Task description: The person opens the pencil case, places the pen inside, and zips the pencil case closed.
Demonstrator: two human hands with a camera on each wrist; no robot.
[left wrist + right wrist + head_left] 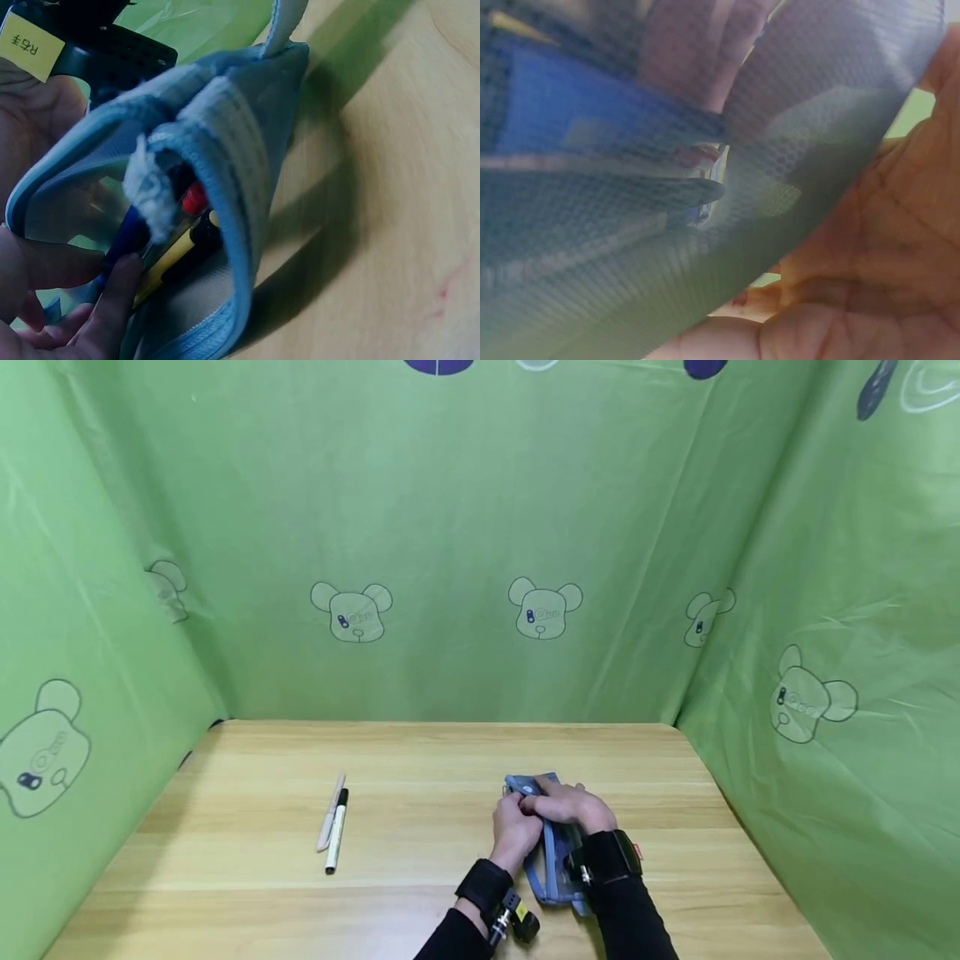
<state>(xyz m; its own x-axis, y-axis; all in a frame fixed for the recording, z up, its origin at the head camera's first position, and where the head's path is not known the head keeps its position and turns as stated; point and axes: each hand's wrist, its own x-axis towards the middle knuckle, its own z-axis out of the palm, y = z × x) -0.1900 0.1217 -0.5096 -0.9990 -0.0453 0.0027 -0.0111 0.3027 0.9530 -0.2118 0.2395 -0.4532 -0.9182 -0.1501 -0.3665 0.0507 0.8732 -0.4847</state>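
A blue mesh pencil pouch (552,868) stands on the table in front of me, its zipped mouth gaping in the left wrist view. My left hand (517,828) reaches into that mouth, thumb and finger pinching a dark blue pen (129,234). Beside it inside the pouch lie a yellow-and-black pen (174,259) and something with a red end (194,198). My right hand (572,806) grips the pouch near its far end. Through the mesh in the right wrist view, several pens overlap, with the right palm (870,247) close by the pouch wall.
Left of the pouch, a white marker with black ends (337,835) and a slim pale pen (328,818) lie side by side on the wooden table (420,777). Green cloth walls (450,527) with bear drawings enclose the table at the back and sides.
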